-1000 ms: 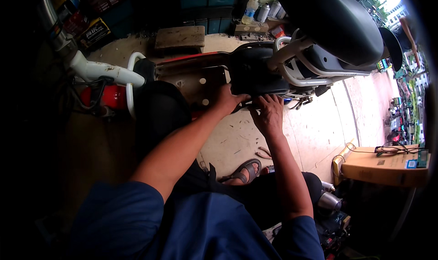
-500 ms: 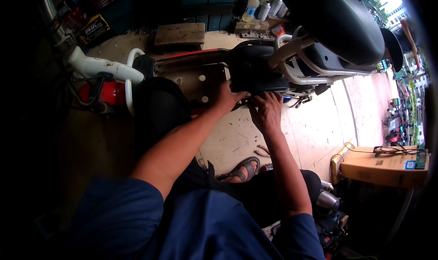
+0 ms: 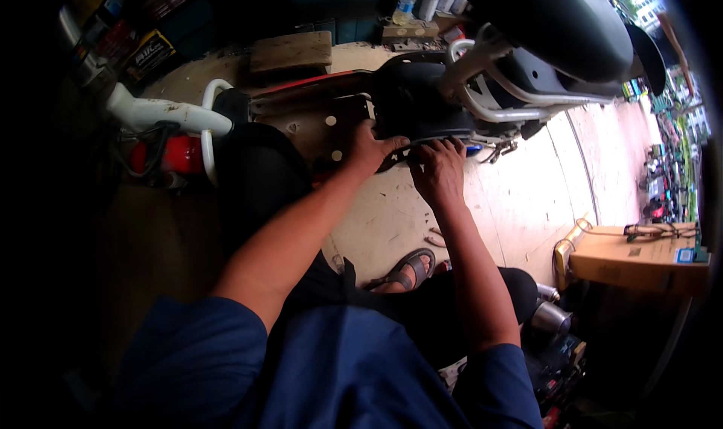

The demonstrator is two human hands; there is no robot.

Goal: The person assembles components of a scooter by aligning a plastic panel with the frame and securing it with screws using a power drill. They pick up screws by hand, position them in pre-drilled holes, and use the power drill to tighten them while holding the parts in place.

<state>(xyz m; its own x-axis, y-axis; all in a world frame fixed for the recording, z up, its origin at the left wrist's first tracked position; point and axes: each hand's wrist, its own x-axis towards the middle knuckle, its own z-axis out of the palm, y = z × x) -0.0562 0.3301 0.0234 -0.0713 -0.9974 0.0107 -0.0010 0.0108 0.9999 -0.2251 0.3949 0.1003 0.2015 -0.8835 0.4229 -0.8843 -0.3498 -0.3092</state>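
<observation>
A small scooter with a white frame point(image 3: 177, 116) stands sideways before me. Its black seat point(image 3: 557, 30) rises at upper right. Below the seat post sits a black plastic cover point(image 3: 410, 98), next to the bare footboard point(image 3: 320, 132) with round holes. My left hand point(image 3: 367, 149) grips the cover's near lower edge, thumb stretched right, the other fingers partly hidden behind it. Close beside it, my right hand point(image 3: 439, 165) has its fingers curled over the same edge. Between the hands a narrow dark strip with light gaps point(image 3: 395, 156) shows along the rim.
Pliers point(image 3: 435, 238) lie on the floor near my sandalled foot point(image 3: 410, 269). A wooden stool point(image 3: 291, 51) stands beyond the scooter, with a bottle point(image 3: 407, 0) and spray cans point(image 3: 428, 4) farther right. At right is a cardboard box point(image 3: 633, 250) with a cable on top.
The view has shifted slightly. Both hands stay at the cover's edge, with the left thumb a little farther from the right fingers, and more of the dark strip shows between them.
</observation>
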